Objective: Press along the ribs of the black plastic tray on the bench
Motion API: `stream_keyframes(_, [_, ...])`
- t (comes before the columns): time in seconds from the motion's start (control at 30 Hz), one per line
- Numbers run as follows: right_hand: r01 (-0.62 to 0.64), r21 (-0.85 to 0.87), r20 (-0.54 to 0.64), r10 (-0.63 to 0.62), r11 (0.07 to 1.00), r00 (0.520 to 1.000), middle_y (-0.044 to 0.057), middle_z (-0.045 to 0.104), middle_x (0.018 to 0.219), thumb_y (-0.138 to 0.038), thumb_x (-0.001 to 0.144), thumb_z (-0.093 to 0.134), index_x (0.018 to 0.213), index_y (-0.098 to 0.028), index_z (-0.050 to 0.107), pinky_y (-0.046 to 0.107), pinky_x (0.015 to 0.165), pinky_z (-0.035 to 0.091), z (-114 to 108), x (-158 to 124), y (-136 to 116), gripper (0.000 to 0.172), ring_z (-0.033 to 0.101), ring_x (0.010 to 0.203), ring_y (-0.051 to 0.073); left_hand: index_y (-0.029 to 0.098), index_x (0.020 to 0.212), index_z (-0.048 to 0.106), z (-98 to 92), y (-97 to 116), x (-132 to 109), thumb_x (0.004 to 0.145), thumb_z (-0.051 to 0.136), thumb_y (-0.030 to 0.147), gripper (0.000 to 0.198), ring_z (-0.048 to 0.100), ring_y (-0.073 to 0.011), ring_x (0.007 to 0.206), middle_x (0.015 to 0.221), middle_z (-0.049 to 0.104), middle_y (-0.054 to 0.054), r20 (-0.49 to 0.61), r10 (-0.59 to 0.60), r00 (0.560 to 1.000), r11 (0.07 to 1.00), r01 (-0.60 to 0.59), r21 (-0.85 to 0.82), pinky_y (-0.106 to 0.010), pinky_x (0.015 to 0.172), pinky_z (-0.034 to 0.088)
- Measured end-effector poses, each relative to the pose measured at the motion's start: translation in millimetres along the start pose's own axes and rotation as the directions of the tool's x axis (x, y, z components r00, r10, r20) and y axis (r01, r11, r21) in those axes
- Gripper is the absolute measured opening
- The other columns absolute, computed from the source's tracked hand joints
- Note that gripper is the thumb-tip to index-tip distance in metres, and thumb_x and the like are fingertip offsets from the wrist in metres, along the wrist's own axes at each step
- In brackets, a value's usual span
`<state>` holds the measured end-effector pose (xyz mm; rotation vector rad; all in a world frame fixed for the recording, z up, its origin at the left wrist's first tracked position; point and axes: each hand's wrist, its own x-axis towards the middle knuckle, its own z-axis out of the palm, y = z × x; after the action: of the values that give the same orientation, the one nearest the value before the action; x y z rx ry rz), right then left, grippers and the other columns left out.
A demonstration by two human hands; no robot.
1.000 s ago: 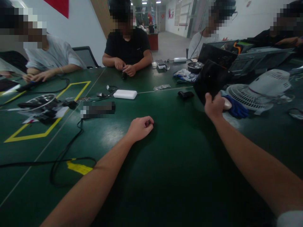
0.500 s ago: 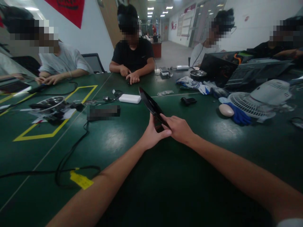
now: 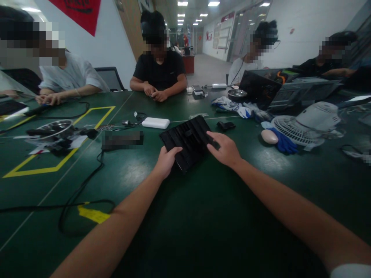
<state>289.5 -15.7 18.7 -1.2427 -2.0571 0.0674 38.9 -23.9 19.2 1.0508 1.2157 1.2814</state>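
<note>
Item: black ribbed tray [image 3: 188, 141], flat on green table [image 3: 203, 216], centre, w/ ribs up. We hold it w/ both hands: left hand [image 3: 166, 162] closed on near left corner, right hand [image 3: 226, 150] curled over right edge. Nearby: white power bank [image 3: 155, 122] behind-left; small black part [image 3: 226, 125] behind-right; white fan [image 3: 307, 122] far right, well apart.

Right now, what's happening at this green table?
The camera wearer grips a flat black ribbed plastic panel in both hands at the dark green table: left hand at its near corner, right hand on its right edge. A white rectangular box lies just beyond. Other people sit around the table.
</note>
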Motion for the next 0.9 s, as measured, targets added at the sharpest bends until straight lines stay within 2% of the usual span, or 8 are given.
stream_keyframes(0.07, [-0.134, -0.089, -0.026, 0.132, 0.987, 0.991, 0.01, 0.062, 0.141, -0.042, 0.093, 0.052, 0.148, -0.025, 0.052, 0.051, 0.103, 0.051, -3, 5, 20, 0.057, 0.061, 0.122, 0.03, 0.02, 0.104, 0.07, -1.9, 6, -1, 0.069, 0.075, 0.023, 0.036, 0.073, -0.028, 0.107, 0.115, 0.076, -0.009, 0.023, -0.041, 0.999, 0.998, 0.043, -0.049, -0.044, 0.095, 0.06])
stream_keyframes(0.13, [-0.203, -0.171, -0.044, 0.198, 0.964, 0.979, 0.013, 0.057, 0.146, -0.043, 0.092, 0.053, 0.151, -0.021, 0.049, 0.052, 0.103, 0.05, -7, 13, 36, 0.063, 0.056, 0.129, 0.034, 0.019, 0.105, 0.07, -4.0, 11, -2, 0.066, 0.076, 0.02, 0.04, 0.073, -0.0274, 0.105, 0.113, 0.077, -0.009, 0.076, -0.068, 0.995, 0.995, 0.073, -0.072, -0.044, 0.097, 0.059])
stream_keyframes(0.27, [-0.182, -0.324, 0.057, 0.211, 0.929, 0.976, 0.019, 0.041, 0.159, -0.06, 0.088, 0.057, 0.155, -0.023, 0.042, 0.062, 0.106, 0.042, -14, 33, 59, 0.078, 0.044, 0.139, 0.044, 0.019, 0.106, 0.069, -12.8, 18, -1, 0.063, 0.081, 0.017, 0.045, 0.075, -0.0252, 0.097, 0.104, 0.078, -0.008, 0.16, -0.14, 0.977, 0.987, 0.15, -0.05, -0.042, 0.096, 0.059])
stream_keyframes(0.43, [-0.234, -0.33, 0.04, 0.262, 0.914, 0.964, 0.018, 0.034, 0.164, -0.064, 0.095, 0.042, 0.159, -0.028, 0.034, 0.065, 0.109, 0.036, -5, 42, 78, 0.074, 0.037, 0.145, 0.042, 0.018, 0.102, 0.07, -27.3, 25, 4, 0.062, 0.082, 0.017, 0.042, 0.076, -0.0243, 0.088, 0.095, 0.078, -0.007, 0.145, -0.203, 0.968, 0.979, 0.2, 0.038, -0.043, 0.09, 0.061])
stream_keyframes(0.57, [-0.268, -0.381, 0.12, 0.335, 0.885, 0.935, 0.018, 0.043, 0.158, -0.063, 0.089, 0.051, 0.155, -0.025, 0.042, 0.063, 0.108, 0.035, 5, 34, 87, 0.076, 0.035, 0.145, 0.042, 0.018, 0.099, 0.071, -33.8, 26, 4, 0.061, 0.082, 0.017, 0.04, 0.076, -0.0246, 0.087, 0.094, 0.079, -0.007, 0.139, -0.201, 0.97, 0.98, 0.198, 0.032, -0.043, 0.091, 0.061])
stream_keyframes(0.67, [-0.266, -0.39, 0.052, 0.309, 0.882, 0.95, 0.017, 0.057, 0.141, -0.059, 0.087, 0.055, 0.146, -0.025, 0.053, 0.058, 0.1, 0.041, 4, 29, 89, 0.068, 0.047, 0.13, 0.04, 0.019, 0.098, 0.072, -34.1, 22, 3, 0.06, 0.081, 0.017, 0.039, 0.076, -0.0255, 0.09, 0.095, 0.079, -0.007, 0.118, -0.185, 0.976, 0.982, 0.188, -0.017, -0.043, 0.093, 0.061])
stream_keyframes(0.77, [-0.274, -0.425, -0.015, 0.296, 0.863, 0.955, 0.018, 0.062, 0.125, -0.06, 0.083, 0.058, 0.136, -0.023, 0.061, 0.053, 0.09, 0.044, -1, 26, 88, 0.064, 0.052, 0.113, 0.039, 0.018, 0.097, 0.072, -33.4, 19, 2, 0.061, 0.081, 0.017, 0.038, 0.076, -0.0278, 0.094, 0.097, 0.079, -0.008, 0.119, -0.174, 0.978, 0.984, 0.178, -0.025, -0.045, 0.094, 0.061])
stream_keyframes(0.9, [-0.304, -0.418, -0.046, 0.315, 0.856, 0.948, 0.017, 0.061, 0.126, -0.06, 0.082, 0.061, 0.124, -0.021, 0.065, 0.054, 0.092, 0.043, -3, 24, 90, 0.058, 0.051, 0.115, 0.038, 0.018, 0.098, 0.071, -33.6, 18, 2, 0.061, 0.081, 0.019, 0.038, 0.076, -0.0286, 0.094, 0.098, 0.079, -0.009, 0.118, -0.188, 0.975, 0.981, 0.193, -0.028, -0.045, 0.093, 0.061])
